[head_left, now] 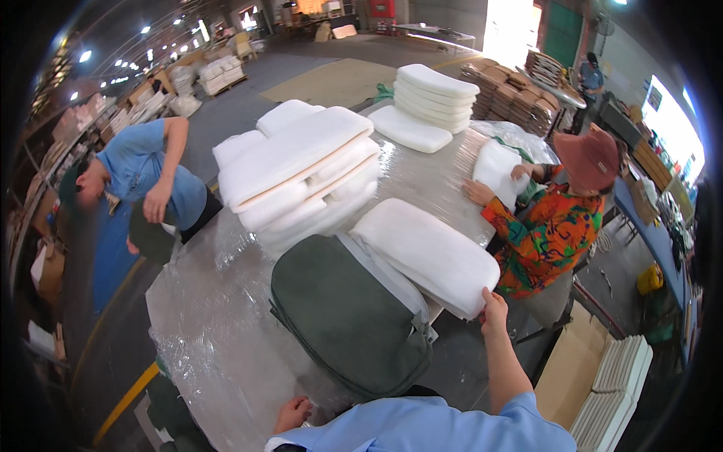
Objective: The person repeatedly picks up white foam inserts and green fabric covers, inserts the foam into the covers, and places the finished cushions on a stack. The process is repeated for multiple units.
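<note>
step: looks like getting a white pad (429,252) ready for the dark green cover (343,309), imo | pad: just right of cover | right hand (493,313): pinching pad's near end | left hand (294,413): near-left of cover, fingers curled, can't tell if holding anything | next: probably needs cover's opening found, both hands

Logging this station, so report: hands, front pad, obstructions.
Right hand on front pad, near end. Left hand by table edge, grip unclear. Green cover close on pad's left; nothing seen blocking.
</note>
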The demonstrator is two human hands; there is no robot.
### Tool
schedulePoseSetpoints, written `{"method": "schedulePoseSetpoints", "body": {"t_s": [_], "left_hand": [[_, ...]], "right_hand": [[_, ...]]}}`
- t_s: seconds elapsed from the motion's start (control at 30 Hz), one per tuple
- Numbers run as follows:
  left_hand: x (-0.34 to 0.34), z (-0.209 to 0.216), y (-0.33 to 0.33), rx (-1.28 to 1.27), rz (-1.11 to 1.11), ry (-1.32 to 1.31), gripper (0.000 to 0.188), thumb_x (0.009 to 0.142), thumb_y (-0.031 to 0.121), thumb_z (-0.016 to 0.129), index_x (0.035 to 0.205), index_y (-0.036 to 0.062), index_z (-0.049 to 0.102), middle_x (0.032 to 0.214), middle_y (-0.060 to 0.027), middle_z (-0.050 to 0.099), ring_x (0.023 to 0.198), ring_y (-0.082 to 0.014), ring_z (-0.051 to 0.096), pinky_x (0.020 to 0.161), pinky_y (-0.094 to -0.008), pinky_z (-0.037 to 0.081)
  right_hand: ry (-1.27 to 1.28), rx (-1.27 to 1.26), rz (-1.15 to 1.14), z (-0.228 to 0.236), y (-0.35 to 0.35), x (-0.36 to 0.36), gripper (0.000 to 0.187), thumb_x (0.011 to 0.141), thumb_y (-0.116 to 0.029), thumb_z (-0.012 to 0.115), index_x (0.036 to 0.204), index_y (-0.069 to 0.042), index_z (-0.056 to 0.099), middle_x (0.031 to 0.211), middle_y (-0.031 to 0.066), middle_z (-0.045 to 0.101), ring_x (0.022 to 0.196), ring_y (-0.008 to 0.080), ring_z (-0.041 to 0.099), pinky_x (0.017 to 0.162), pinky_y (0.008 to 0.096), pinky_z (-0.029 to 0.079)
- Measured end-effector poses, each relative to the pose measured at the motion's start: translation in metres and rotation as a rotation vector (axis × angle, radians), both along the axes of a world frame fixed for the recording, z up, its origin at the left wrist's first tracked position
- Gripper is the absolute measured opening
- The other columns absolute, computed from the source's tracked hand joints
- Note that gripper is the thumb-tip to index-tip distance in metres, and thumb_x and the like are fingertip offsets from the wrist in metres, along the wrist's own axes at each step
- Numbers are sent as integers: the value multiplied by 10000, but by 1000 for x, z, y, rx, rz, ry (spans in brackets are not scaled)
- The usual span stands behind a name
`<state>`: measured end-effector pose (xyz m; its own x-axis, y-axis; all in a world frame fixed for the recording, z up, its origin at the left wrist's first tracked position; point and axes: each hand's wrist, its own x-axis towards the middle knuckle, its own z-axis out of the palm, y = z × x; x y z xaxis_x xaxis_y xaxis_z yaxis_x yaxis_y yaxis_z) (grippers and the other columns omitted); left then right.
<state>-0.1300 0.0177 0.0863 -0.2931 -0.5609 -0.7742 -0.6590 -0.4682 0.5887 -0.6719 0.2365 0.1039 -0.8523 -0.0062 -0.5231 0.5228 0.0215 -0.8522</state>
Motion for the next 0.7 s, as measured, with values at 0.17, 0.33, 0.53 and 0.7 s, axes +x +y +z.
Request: {"method": "schedulePoseSetpoints", "body": {"t_s": [0.17, 0.33, 0.53, 0.7], "left_hand": [[-2, -12, 26, 71, 68, 32, 466, 1070, 292, 635, 1424, -10, 616, 1163, -130, 775, 974, -236, 751, 851, -362, 590], [2, -7, 19, 30, 118, 40, 453, 1076, 302, 629, 1429, 18, 617, 1178, -129, 775, 1004, -254, 755, 857, -363, 589], [6, 11, 5, -96, 100, 87, 452, 1082, 308, 632, 1436, 29, 619, 1197, -122, 770, 986, -232, 747, 867, -360, 588], [15, 11, 5, -70, 132, 161, 466, 1085, 319, 637, 1449, 30, 611, 1220, -120, 763, 1024, -213, 733, 884, -344, 582]], "right_hand": [[-70, -311, 119, 28, -21, -20, 535, 956, -403, 799, 1336, -60, 645, 1155, 93, 715, 992, 230, 699, 790, 377, 544], [157, -479, 240, 43, -55, -19, 665, 925, -144, 778, 1502, 2, 483, 1398, 191, 632, 1250, 358, 649, 1078, 513, 528], [272, -574, 161, 76, -43, -37, 675, 830, -18, 728, 1464, 14, 498, 1305, 196, 655, 1178, 357, 670, 1038, 501, 562], [357, -631, 187, 107, -10, -18, 739, 852, -84, 744, 1521, 26, 449, 1380, 202, 630, 1253, 357, 652, 1074, 498, 552]]}}
